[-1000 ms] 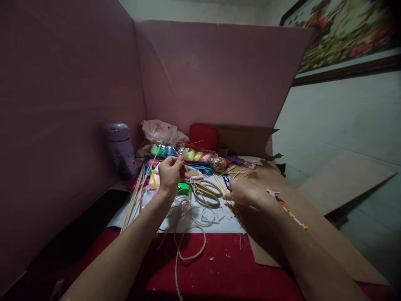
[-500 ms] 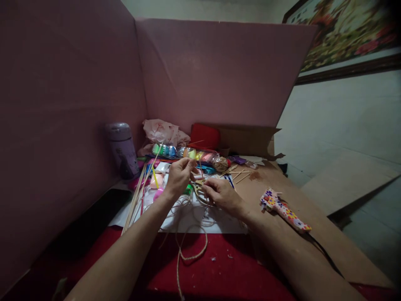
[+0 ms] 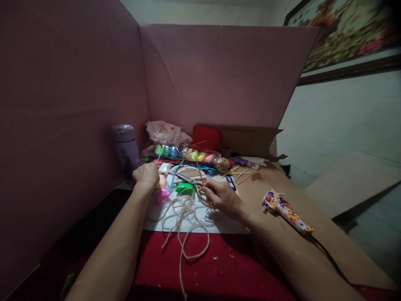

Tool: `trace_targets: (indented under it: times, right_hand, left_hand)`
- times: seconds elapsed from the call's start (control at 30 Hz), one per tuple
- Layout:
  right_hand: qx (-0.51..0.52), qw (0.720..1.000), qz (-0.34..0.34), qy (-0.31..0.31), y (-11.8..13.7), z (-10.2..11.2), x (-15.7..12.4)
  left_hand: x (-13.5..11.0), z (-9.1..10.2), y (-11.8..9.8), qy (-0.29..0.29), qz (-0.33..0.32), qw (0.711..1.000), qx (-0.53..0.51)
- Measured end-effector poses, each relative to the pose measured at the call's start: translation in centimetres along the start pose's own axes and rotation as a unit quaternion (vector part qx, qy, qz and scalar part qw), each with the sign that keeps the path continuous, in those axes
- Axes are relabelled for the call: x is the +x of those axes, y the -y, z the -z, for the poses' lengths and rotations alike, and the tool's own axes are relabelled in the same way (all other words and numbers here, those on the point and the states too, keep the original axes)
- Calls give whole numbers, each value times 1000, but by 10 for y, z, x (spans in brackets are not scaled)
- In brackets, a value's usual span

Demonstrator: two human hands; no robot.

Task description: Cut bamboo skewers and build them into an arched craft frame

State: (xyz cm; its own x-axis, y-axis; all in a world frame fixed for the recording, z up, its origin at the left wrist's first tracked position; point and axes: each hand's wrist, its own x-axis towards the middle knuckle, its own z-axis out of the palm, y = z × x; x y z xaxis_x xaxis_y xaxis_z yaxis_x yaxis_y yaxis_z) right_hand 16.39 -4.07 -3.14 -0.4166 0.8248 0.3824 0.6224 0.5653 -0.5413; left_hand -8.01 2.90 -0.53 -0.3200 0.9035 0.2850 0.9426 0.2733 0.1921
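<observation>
Work looks unfinished: the right hand [image 3: 224, 200] pinches a thin stick [image 3: 198, 168], the left hand [image 3: 146, 175] curls, its grip hidden, and twine [image 3: 185, 205] lies loose.

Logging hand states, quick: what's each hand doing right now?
Left hand: closed near a pale stick; whether it's gripped is hidden.
Right hand: closed, holding a thin brown stick.

The stick [image 3: 199, 169] is brown, the cloth [image 3: 228, 267] red, the glue gun [image 3: 290, 214] purple-and-yellow flowered.
</observation>
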Motion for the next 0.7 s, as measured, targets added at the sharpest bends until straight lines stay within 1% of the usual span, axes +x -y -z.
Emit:
trace_targets:
  times: [0.1,0.17,0.23,0.27,0.3,0.33,0.37,0.4,0.43,0.47,0.5,0.57,0.6,0.63,0.7]
  right_hand:
    - [4,1000,1,-5,0,1,0]
    - [7,1000,3,-12,0,1,0]
    - [11,1000,5,-20,0,2,0]
    - [13,1000,4,-24,0,2,0]
    - [15,999,4,-28,0,2,0]
    - [18,999,2,-33,0,2,1]
    - [21,999,0,-38,-1,2,1]
    - [26,999,-4,-43,-1,2,1]
    - [34,998,-10,-49,-2,2,1]
    - [44,997,-16,-54,-2,2,1]
    - [58,996,-24,-60,-3,1,2]
    - [98,992,-41,-71,-4,0,2]
    - [123,989,-48,-74,-5,-1,2]
    - [147,985,-54,-76,-6,-2,3]
    - [192,976,-64,-77,-7,-4,3]
  left_hand:
    - [1,0,1,-28,20,999,-29]
    - [-1,4,-2,-68,21,996,-50]
    - [-6,11,-6,-136,6,987,-81]
    - [-9,15,-8,-181,-6,978,-105]
    - [-12,18,-11,-231,-22,963,-137]
    - [-15,22,-13,-276,-45,943,-181]
    - [-17,25,-16,-310,-70,918,-236]
    - [-19,27,-19,-328,-92,890,-303]
    - [-21,29,-23,-329,-107,858,-380]
    - [-23,30,-26,-312,-117,823,-461]
    - [-24,31,-30,-278,-122,784,-541]
    - [-26,30,-37,-178,-129,708,-671]
    - [-27,29,-40,-121,-133,677,-714]
    - [-28,27,-44,-65,-135,653,-742]
    - [-32,22,-50,30,-133,625,-769]
